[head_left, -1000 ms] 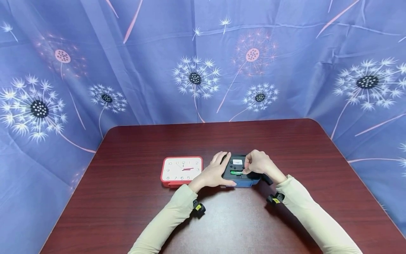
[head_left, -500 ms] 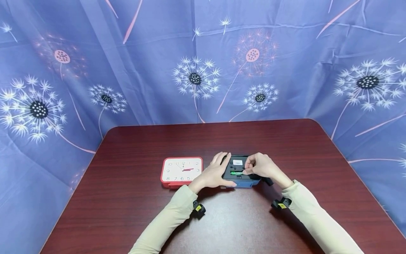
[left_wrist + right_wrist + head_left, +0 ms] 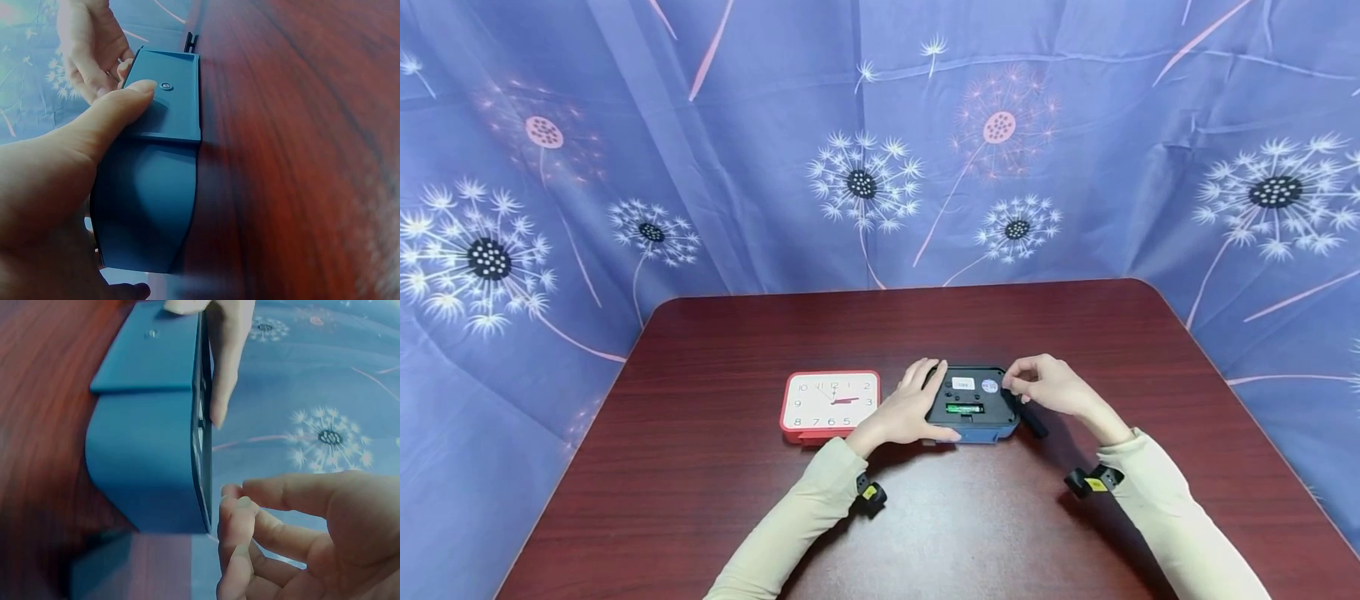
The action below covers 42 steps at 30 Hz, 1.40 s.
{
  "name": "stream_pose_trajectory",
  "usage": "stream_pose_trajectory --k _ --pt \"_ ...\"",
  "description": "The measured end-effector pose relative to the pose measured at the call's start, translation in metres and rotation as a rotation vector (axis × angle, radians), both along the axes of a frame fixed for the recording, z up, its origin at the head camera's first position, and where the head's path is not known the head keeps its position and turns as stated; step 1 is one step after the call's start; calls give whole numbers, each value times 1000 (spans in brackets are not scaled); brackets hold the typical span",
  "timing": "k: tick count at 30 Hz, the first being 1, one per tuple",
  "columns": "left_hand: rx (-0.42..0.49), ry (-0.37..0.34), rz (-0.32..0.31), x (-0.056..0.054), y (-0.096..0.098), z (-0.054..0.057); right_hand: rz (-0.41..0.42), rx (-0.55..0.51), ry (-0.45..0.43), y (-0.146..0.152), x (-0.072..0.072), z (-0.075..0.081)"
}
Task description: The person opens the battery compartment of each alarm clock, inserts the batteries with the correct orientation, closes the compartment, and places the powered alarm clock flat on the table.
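Note:
A blue clock (image 3: 977, 435) lies face down on the table, its black back (image 3: 940, 407) upward. A green battery (image 3: 964, 409) sits in the slot in that back. My left hand (image 3: 908, 408) grips the clock's left part; its thumb (image 3: 134, 94) presses the blue side while the other fingers spread over the back and far edge. My right hand (image 3: 1051, 385) hovers by the clock's right edge, fingers loosely bent. Nothing shows between those fingers (image 3: 237, 525) in the right wrist view.
Left of my left hand lies a red clock (image 3: 831, 402), its white dial up. A small black piece (image 3: 1034, 422) rests on the table just right of the blue clock. Beyond the table's back edge (image 3: 895, 292) hangs a blue dandelion-print cloth (image 3: 760, 167).
My right hand has left the battery and moved right, to the clock's right edge, uncovering a round sticker on the back. The left hand and the clock stay where they were.

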<state>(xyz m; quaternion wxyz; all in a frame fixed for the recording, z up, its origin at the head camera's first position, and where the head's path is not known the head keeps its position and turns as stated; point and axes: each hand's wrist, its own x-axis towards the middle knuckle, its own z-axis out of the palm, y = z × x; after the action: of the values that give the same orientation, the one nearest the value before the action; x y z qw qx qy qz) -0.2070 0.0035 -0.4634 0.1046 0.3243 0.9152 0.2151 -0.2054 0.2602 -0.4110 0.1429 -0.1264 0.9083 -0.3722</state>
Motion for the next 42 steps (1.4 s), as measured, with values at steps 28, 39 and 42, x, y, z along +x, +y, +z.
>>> stream_pose_trajectory --k 28,39,42 --pt "-3 20 -1 1 1 0 -103 527 12 1 13 -14" --pt "-4 14 7 2 1 0 -156 540 106 4 19 -10" --pt "-3 9 6 2 0 0 -189 550 201 4 21 -10"
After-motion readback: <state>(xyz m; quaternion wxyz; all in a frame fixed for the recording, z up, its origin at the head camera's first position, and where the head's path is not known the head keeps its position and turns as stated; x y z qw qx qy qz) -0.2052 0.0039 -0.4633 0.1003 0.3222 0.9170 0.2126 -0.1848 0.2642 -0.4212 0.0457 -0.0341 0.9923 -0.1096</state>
